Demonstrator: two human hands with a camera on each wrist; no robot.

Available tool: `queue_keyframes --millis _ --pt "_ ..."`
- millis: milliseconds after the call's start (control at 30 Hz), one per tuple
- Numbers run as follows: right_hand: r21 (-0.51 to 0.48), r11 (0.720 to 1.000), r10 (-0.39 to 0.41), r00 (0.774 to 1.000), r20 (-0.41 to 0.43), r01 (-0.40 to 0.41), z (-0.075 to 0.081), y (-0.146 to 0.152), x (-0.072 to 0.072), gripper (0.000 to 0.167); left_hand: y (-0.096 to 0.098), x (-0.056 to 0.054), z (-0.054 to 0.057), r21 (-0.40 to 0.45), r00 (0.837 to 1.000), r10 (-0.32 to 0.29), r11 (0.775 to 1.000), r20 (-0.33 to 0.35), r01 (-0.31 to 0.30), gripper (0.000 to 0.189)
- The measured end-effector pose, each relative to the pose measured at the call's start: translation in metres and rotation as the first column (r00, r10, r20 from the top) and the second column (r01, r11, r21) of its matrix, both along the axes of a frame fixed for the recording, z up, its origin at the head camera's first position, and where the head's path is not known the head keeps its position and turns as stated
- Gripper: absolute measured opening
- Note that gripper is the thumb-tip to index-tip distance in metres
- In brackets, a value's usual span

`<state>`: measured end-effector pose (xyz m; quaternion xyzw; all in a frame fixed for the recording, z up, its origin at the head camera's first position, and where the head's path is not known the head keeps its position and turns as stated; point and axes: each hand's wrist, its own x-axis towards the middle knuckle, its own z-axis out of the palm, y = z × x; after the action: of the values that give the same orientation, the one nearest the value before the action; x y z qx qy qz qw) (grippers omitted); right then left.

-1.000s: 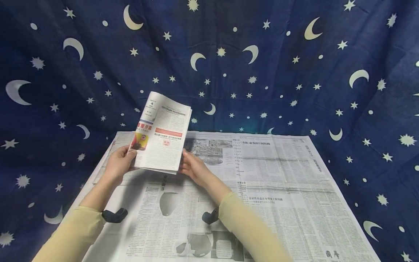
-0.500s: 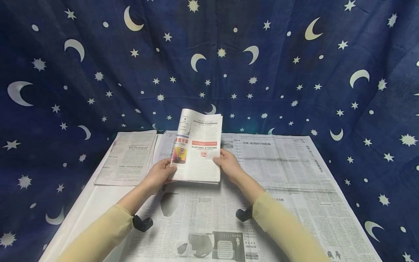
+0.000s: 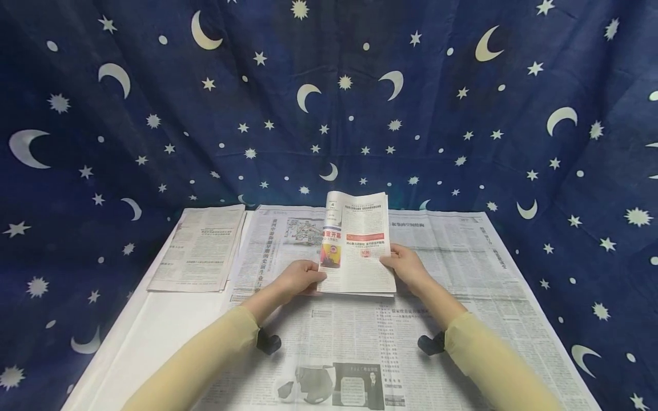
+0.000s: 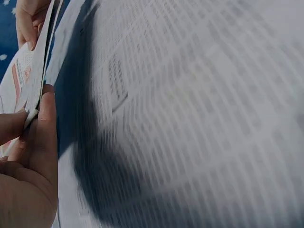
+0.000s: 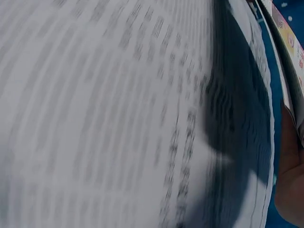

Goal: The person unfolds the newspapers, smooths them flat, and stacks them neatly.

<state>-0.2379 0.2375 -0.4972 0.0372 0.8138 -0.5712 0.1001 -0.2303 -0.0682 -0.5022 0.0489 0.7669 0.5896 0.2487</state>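
Observation:
A folded newspaper (image 3: 362, 245) with red headlines and a small colour picture is held up above the table, tilted toward the head camera. My left hand (image 3: 300, 278) pinches its lower left edge, thumb on the front and fingers behind. On the opposite side, my right hand (image 3: 408, 266) grips the lower right edge with the thumb on the front. The left wrist view shows the paper edge-on, with the left hand's fingers (image 4: 45, 114) beneath it. Only part of the right hand (image 5: 289, 180) shows in the right wrist view, against the paper's underside.
A large opened newspaper sheet (image 3: 462, 274) covers most of the white table (image 3: 128, 342), under both hands. Another folded newspaper (image 3: 197, 248) lies at the table's back left. Behind the table hangs a dark blue curtain (image 3: 257, 85) with moons and stars.
Both hands have carried the folded newspaper rightward and lower, away from above the newspaper at the back left, which is now uncovered. The hold has stayed on both side edges.

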Motion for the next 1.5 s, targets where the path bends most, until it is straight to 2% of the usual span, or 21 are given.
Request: queue_keyframes --millis 67,267,633,800,933,1133,1267,1400,1500 --pt "0.026 1.0 -0.005 1.0 0.003 0.005 -0.002 0.007 0.0 0.048 0.007 -0.001 -0.001 -0.006 1.0 -0.014 1.0 0.01 0.014 0.025" --pt "0.111 0.994 -0.01 1.0 0.001 0.01 -0.01 0.024 0.002 0.048 0.024 0.0 -0.004 -0.034 0.999 -0.036 0.999 0.023 0.037 0.024" --pt "0.159 0.986 -0.047 0.999 0.025 0.042 -0.013 0.038 0.008 0.048 0.041 0.005 -0.007 -0.056 0.995 -0.094 0.994 0.017 0.094 0.03" --pt "0.166 0.985 -0.049 0.998 0.035 0.042 -0.015 0.042 0.01 0.048 0.047 0.007 -0.011 -0.05 0.994 -0.108 0.993 0.025 0.109 0.021" --pt "0.176 0.983 -0.051 0.998 0.036 0.044 -0.017 0.046 0.01 0.048 0.052 0.008 -0.01 -0.063 0.993 -0.119 0.991 0.01 0.12 0.016" --pt "0.196 0.979 -0.065 0.997 0.043 0.055 -0.018 0.051 0.009 0.047 0.059 0.008 -0.007 -0.117 0.988 -0.151 0.983 -0.044 0.145 0.019" --pt "0.201 0.978 -0.06 0.998 0.031 0.053 -0.019 0.051 0.009 0.044 0.059 0.006 -0.01 -0.225 0.977 -0.184 0.962 -0.111 0.156 0.022" --pt "0.219 0.975 -0.045 0.999 0.008 0.042 -0.021 0.052 0.01 0.042 0.058 0.005 -0.011 -0.373 0.953 -0.239 0.915 -0.188 0.155 0.027" --pt "0.252 0.967 -0.037 0.999 0.001 0.036 -0.023 0.052 0.01 0.042 0.057 0.007 -0.01 -0.454 0.934 -0.271 0.88 -0.234 0.142 0.03"
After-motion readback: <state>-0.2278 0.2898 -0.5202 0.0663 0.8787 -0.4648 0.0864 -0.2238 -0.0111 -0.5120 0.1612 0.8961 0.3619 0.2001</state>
